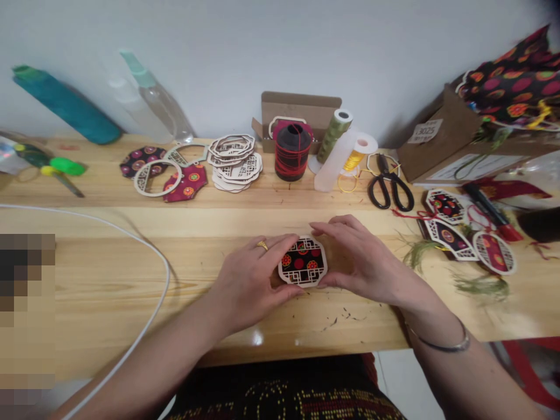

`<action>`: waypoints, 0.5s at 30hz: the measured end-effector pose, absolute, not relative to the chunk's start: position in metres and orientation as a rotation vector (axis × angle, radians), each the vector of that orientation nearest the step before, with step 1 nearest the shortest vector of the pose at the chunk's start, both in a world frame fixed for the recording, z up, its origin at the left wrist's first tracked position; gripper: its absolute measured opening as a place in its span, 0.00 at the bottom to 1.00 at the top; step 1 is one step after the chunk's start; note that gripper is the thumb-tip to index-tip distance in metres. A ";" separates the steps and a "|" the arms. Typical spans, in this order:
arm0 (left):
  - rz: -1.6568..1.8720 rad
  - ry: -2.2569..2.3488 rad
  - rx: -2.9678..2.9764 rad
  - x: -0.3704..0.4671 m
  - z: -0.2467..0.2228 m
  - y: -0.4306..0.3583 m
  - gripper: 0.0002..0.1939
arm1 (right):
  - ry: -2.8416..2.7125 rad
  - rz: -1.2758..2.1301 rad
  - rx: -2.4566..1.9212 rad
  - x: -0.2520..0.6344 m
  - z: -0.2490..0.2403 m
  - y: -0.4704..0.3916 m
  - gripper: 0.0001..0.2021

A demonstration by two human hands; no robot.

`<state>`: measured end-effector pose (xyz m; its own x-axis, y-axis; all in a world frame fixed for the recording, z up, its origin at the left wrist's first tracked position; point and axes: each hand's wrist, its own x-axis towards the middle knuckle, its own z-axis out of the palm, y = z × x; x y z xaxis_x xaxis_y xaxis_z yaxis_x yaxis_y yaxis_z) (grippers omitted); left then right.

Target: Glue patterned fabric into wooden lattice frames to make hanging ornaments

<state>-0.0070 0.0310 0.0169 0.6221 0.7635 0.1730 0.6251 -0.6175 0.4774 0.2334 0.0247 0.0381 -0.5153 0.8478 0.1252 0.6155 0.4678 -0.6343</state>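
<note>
A small wooden lattice frame (303,261) with scalloped corners, backed with dark floral fabric, lies flat near the table's front edge. My left hand (251,274) grips its left side, thumb along the lower edge and fingers along the upper one. At its right side, the thumb of my right hand (363,256) meets the lower corner and the fingers curve around the upper corner. A gap shows between my right palm and the frame. Dark scraps (343,318) are scattered just below.
Behind stand a stack of wooden frames (234,163), a red-and-black thread spool (293,151), black-handled scissors (389,184) and a cardboard box (459,140). Fabric-backed pieces (450,236) lie to the right. A white cable (160,251) crosses the left side. Bottles (153,99) lean against the wall.
</note>
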 end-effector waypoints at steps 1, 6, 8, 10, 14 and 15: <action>0.511 1.109 2.482 -0.007 0.017 0.031 0.35 | -2.290 0.744 -1.226 0.233 0.038 0.025 0.36; 0.517 1.118 2.524 -0.006 0.017 0.031 0.36 | -2.280 0.770 -1.244 0.232 0.037 0.025 0.37; 0.523 1.122 2.528 -0.006 0.017 0.031 0.37 | -2.277 0.779 -1.239 0.232 0.037 0.025 0.38; 0.527 1.122 2.525 -0.006 0.017 0.031 0.38 | -2.274 0.783 -1.231 0.232 0.037 0.025 0.38; 0.518 1.116 2.529 -0.006 0.017 0.031 0.38 | -2.280 0.772 -1.231 0.233 0.036 0.025 0.38; 0.517 1.115 2.529 -0.006 0.017 0.031 0.37 | -2.284 0.769 -1.232 0.234 0.036 0.025 0.38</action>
<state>-0.0061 0.0311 0.0167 0.6280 0.7537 0.1937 0.6348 -0.6401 0.4328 0.2336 0.0251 0.0359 -0.5119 0.8522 0.1086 0.6130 0.4509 -0.6488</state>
